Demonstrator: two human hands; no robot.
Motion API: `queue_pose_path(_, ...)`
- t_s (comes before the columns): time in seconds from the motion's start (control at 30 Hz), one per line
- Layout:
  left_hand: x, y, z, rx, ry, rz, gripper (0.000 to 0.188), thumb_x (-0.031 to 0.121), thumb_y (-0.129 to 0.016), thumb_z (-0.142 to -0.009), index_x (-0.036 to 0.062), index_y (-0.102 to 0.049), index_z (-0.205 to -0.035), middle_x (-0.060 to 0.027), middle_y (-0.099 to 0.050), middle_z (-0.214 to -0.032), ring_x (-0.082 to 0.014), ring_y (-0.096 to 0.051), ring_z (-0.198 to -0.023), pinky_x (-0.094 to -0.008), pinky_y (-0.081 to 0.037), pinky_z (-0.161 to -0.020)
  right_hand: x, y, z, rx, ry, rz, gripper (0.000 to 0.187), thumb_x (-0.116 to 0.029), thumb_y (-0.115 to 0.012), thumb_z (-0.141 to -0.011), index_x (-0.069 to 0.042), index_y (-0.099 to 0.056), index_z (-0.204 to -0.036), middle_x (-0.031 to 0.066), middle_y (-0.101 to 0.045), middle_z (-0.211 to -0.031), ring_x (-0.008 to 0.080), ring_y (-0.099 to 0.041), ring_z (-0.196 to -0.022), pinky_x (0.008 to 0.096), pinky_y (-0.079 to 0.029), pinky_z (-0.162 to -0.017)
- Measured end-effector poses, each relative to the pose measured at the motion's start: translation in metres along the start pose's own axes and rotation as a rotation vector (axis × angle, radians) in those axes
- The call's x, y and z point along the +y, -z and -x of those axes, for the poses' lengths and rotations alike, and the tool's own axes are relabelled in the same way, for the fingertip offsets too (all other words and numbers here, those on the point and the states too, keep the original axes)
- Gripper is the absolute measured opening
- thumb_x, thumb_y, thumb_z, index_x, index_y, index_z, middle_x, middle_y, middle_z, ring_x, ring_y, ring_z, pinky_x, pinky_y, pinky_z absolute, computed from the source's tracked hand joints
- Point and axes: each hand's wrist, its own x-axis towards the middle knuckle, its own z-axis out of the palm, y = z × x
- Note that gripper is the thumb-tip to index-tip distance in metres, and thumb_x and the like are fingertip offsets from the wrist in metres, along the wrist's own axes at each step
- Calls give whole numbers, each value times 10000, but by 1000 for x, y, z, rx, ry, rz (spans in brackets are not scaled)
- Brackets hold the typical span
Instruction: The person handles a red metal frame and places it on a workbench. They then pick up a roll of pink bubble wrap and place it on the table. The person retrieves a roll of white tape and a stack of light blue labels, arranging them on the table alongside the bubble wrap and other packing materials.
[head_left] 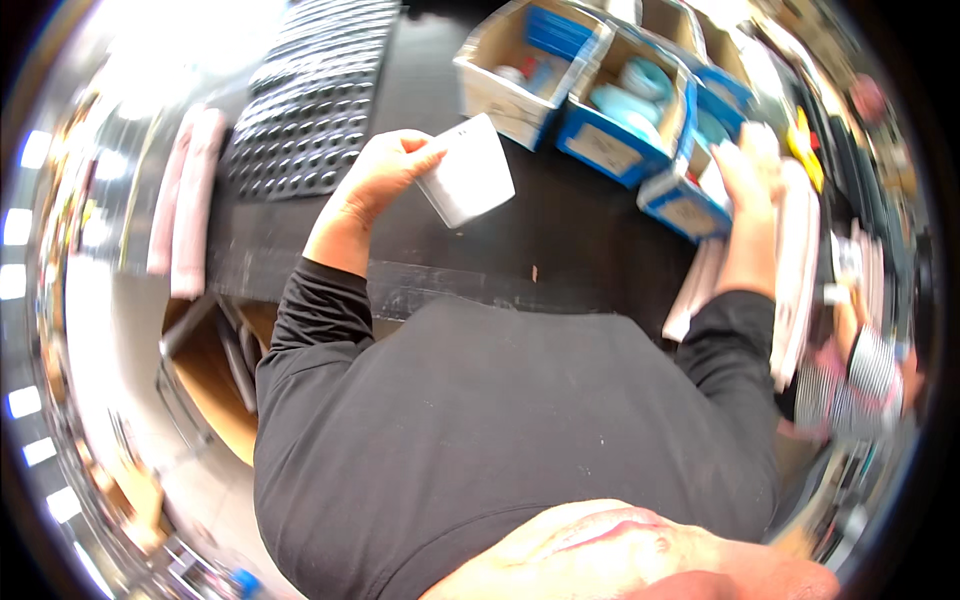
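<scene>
Your left hand (375, 180) held a small white box (468, 170) above the dark worktop (560, 230). The fingers were closed on its near left corner, thumb on the upper face, and the rest of the box stuck out to the right of your grip and slightly away from you. Its long axis ran roughly from that pinched corner up and to the right, toward the row of cardboard bins with blue fronts (610, 150) at the back of the worktop. The box hung clear of the surface and apart from the bins, though the nearest bin (515, 75) lay just beyond its far edge.

Your right hand (748, 165) was well apart from the box, off to the right, laid against the right-most blue-fronted bin (690, 205) and a stack of pale flat pieces (800, 260) beside it. Its fingers were blurred, so you could not tell how far they were closed or whether they gripped anything. Of the two, your left hand alone had the box; the right was the nearer one to the bins.

A black studded mat (310, 95) lay at the worktop's far left.
</scene>
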Motion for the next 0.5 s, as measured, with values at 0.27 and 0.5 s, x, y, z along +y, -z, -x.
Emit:
queue_pose_path(0.27,11,-13,168,335,66,-553,294,319,-677,-828,61,-731,-957,-134,-713,-859,-262,-685,-801,-346,-519,-761,-126,57,98,236,1133,-1223,590,-152,-791,-736,-35,-569,-1270,185,-551,-1312,345,-503,-1247,419,-395,-1050)
queue_pose_path(0.5,8,-31,332,363,94,-878,186,262,-672,-777,85,-706,-822,-123,-660,-753,-328,-619,-738,-431,-494,-693,-211,123,358,-863,2111,-1084,913,-26,-817,-659,-16,-353,-1445,139,-610,-1253,215,-582,-1142,348,-431,-1005)
